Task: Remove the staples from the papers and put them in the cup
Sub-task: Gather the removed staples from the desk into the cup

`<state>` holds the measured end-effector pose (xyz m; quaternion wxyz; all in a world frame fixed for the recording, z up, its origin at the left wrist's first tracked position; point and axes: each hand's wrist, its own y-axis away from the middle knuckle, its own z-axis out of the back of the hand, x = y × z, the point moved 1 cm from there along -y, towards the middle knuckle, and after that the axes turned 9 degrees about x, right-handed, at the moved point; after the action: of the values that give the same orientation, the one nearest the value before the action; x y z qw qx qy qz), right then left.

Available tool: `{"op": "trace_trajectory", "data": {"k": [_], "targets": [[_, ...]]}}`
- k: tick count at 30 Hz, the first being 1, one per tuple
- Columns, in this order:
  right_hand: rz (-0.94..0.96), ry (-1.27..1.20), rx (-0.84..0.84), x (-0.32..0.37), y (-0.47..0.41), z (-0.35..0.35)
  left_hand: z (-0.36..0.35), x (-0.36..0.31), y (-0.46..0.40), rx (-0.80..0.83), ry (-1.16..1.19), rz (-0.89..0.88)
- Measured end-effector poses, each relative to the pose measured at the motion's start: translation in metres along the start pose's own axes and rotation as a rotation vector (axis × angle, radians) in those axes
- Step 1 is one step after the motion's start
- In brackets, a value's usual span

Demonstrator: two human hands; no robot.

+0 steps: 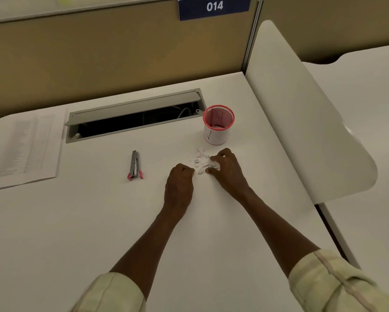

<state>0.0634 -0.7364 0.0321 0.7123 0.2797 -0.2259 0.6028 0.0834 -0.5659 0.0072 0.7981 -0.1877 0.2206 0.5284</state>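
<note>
1. Head view, looking down on a white tabletop (99, 221) with both bare forearms reaching forward; pale rolled sleeves (337, 282) at the bottom edge.
2. Left hand (179, 183) rests on the tabletop, fingers curled into a loose fist; its grip looks closed, and whether anything sits inside it cannot be told.
3. Right hand (227, 170) lies just right of the left, fingertips pinched together on a small scrap at the near edge of the paper scraps (199, 157); the pinched piece is too small to say whether it is paper or staple.
4. Paper scraps form a small white cluster on the tabletop between the two hands and the cup, with a few small grey metallic bits, likely staples (197, 161), lying among them.
5. Cup (218, 126) stands upright just beyond the scraps, white wall with a red rim and reddish inside; something pale lies at its bottom, not identifiable.
6. Staple remover (135, 165), grey metal with red tips, lies flat well left of the hands, untouched.
7. Printed sheet (24, 147) lies at the far left of the tabletop, text blurred.
8. Open cable hatch (132, 115) in the tabletop beyond the tool, left of the cup.
9. Blue sign (214, 6) reading 014 on the partition above.
</note>
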Motion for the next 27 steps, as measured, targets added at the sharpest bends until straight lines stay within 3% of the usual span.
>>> {"op": "trace_trajectory", "data": {"k": [6,13,19,27], "targets": [[0.056,0.063,-0.010,0.005,-0.006,-0.003,0.007,0.000,-0.009,0.001,-0.035,-0.057],[0.024,0.139,0.052,0.013,-0.010,0.002,0.022,-0.018,-0.011,-0.038,0.251,0.105],[-0.065,-0.008,0.045,0.014,-0.010,0.006,0.045,-0.049,-0.035,-0.139,0.377,0.042],[-0.205,-0.154,0.066,0.014,-0.005,0.008,0.054,-0.084,-0.101,-0.185,0.356,-0.085]]}}
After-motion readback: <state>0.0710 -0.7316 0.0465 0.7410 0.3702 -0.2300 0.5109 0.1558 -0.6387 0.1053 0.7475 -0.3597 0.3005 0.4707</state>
